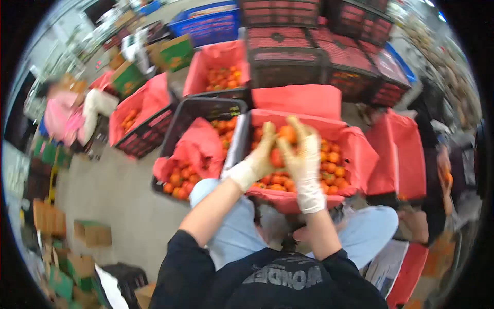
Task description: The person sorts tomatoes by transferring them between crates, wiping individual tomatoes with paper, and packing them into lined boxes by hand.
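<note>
As hands (305,158) hold tomatoes (287,135), crate edges (238,140), floor (113,195) leftward

In the centre of the frame, a left hand in a thin cream-white glove (261,155) and a right hand in a matching glove (304,157) are raised above a crate lined with soft red sheeting (360,154) and filled with round orange-red tomatoes (334,170). The right hand's fingers curl about a glossy orange tomato (287,135); a deeper red tomato (277,158) shows between the hands, its exact grip blurred. Just left of centre stands a black plastic crate (177,121) of tomatoes, partly covered by a crumpled red sheet (198,149). Black slatted crates (288,67) are stacked at upper right of centre, beside a blue plastic crate (211,26) at top. At far left sits a person in a pink top (62,116).
</note>
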The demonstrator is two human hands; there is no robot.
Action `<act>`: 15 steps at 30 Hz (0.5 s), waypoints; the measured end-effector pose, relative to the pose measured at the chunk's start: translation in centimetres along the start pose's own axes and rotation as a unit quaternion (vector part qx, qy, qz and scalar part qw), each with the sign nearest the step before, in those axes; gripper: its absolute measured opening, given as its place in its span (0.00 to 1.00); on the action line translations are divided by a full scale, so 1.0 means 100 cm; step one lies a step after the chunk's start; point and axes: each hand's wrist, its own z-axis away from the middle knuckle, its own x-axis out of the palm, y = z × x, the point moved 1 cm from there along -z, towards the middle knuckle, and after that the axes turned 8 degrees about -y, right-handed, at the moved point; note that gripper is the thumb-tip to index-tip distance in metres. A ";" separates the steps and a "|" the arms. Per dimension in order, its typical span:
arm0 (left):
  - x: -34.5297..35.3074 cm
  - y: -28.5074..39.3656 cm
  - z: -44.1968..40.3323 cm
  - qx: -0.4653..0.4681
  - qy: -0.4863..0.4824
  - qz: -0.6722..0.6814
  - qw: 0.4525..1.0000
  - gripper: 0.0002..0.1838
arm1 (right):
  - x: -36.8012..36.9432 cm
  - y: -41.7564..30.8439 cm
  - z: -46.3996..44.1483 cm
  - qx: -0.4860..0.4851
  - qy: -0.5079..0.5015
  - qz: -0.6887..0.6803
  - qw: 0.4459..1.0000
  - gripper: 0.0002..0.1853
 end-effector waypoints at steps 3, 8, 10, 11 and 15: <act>-0.033 0.014 -0.007 0.038 -0.063 0.231 0.970 0.38 | 0.003 -0.011 -0.028 -0.042 -0.045 -0.058 0.996 0.26; 0.046 0.079 0.078 0.124 0.162 -0.211 0.956 0.36 | 0.031 -0.071 -0.061 -0.137 -0.116 -0.178 0.968 0.24; 0.015 0.100 0.131 0.152 0.214 -0.281 0.923 0.29 | 0.078 -0.076 -0.058 -0.153 -0.209 -0.275 0.926 0.24; 0.022 0.101 0.158 0.165 0.257 -0.219 0.927 0.26 | 0.107 -0.074 -0.053 -0.156 -0.259 -0.311 0.901 0.25; -0.105 0.112 0.272 -0.031 0.395 -0.549 0.736 0.32 | 0.130 -0.042 -0.039 -0.099 -0.287 -0.251 0.919 0.29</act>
